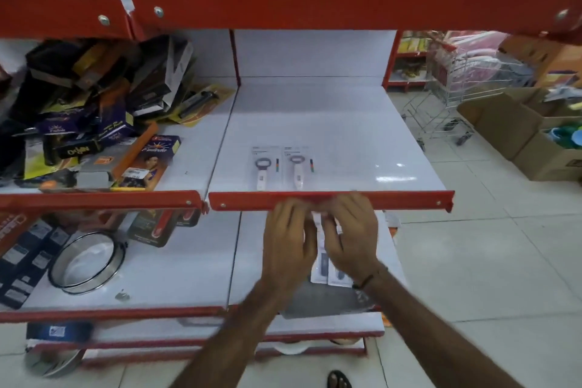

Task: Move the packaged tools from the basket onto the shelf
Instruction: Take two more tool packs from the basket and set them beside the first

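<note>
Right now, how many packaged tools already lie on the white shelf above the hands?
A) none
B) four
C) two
C: two packaged tools lie side by side near the front edge of the white shelf.

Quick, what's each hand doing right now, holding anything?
Left hand: closed on the packaged tools, sharing the grip.
Right hand: closed on the same packages, just below the shelf edge.
</note>
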Demonstrator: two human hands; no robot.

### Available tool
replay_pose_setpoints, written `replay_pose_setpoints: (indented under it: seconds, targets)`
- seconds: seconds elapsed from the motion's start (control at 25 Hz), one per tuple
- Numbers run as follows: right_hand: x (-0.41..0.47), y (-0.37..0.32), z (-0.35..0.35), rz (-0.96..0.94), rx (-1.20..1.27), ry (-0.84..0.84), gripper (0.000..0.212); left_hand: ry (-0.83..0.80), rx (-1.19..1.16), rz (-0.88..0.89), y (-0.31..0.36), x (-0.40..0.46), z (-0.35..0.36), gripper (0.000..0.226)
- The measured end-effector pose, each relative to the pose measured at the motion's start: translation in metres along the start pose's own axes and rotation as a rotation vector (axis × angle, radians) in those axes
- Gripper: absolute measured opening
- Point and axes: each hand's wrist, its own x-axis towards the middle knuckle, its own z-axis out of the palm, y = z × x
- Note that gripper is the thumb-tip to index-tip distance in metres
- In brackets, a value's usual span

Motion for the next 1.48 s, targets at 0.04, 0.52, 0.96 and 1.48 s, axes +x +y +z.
replay_pose_setpoints:
  seconds: [0.04, 0.52, 0.96, 1.48]
  targets:
    - [-0.027, 0.005, -0.004, 0.047, -0.014, -0.059, 0.016, -0.073, -0.019, 0.020, -0.001, -0.023, 0.007, 0.018]
    - [-0.081, 0.130, 0.047, 0.538, -0.438, -0.989, 0.061, -1.014, 0.431, -0.146, -0.087, -0.058, 0.126, 0.063]
    - [-0.062, 0.165, 0.070, 0.586, -0.347, -0.865, 0.031, -0.842, 0.171, -0.285, -0.113, -0.014, 0.176, 0.012]
    - [-0.068, 0.078, -0.006, 0.424, -0.115, -0.602, 0.010, -0.639, -0.041, -0.299, -0.044, -0.043, 0.049, 0.017]
